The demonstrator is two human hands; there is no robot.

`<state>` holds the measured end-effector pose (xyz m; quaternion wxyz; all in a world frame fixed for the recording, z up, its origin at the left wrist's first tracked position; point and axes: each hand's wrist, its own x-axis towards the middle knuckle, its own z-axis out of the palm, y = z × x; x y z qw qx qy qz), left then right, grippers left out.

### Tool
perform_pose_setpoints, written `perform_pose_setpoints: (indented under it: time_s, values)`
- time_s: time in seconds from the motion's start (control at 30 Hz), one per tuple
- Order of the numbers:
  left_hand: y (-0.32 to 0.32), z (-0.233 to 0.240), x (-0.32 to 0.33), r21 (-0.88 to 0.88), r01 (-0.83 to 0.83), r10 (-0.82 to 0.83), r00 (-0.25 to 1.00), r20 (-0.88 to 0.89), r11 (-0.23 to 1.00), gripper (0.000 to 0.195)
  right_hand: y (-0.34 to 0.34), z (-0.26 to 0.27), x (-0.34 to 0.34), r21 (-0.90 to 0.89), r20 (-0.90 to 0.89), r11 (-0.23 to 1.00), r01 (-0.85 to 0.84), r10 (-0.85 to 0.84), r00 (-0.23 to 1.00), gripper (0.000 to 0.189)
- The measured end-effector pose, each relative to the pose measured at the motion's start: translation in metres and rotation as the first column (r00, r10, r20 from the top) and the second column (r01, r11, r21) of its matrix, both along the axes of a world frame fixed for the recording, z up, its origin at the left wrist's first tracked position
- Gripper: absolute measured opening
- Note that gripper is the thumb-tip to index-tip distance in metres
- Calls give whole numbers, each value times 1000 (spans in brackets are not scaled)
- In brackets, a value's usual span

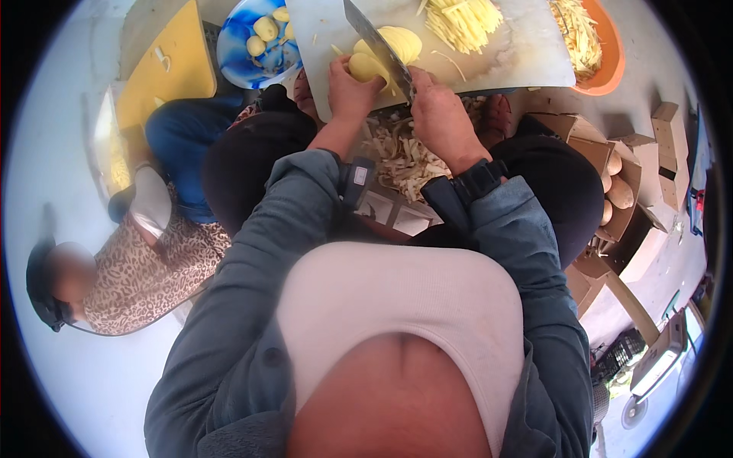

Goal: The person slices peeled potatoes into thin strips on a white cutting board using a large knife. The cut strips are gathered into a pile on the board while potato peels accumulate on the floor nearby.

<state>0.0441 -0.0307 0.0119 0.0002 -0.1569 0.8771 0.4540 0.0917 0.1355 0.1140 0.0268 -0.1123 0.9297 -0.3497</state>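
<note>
On a white cutting board [515,63] in front of me lies a row of overlapping peeled potato slices [404,43]. My left hand [355,89] grips the near end of the potato [363,67], thumb and fingers around it. A kitchen knife [372,40] slants across the slices, its blade pointing away from me. Its handle is wrapped in my right hand [441,111], mostly hidden by the fingers. Farther right on the board sits a pile of potato shreds [464,23]. A thin stray strip [449,63] lies near the pile.
A blue-and-white bowl [229,63] with peeled potatoes stands left of the board. An orange bowl [615,68] of shreds is at the right. Peelings [406,154] lie below the board. A cardboard box [624,217] holds unpeeled potatoes. Another person [154,275] sits at the left beside a yellow board [172,74].
</note>
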Motion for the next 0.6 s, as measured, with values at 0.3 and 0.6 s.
perform_pose_setpoints:
  time_s: [0.3,0.6]
  values:
    - [0,7,3,144,3,-7,1000,23,990,72,4,-13,-6,2,-28,1000,-11,11,1000,35]
    - [-4,-3,1,202,46,-39,999,-38,978,73,9,-17,-9,-112,-10,994,-18,17,1000,35]
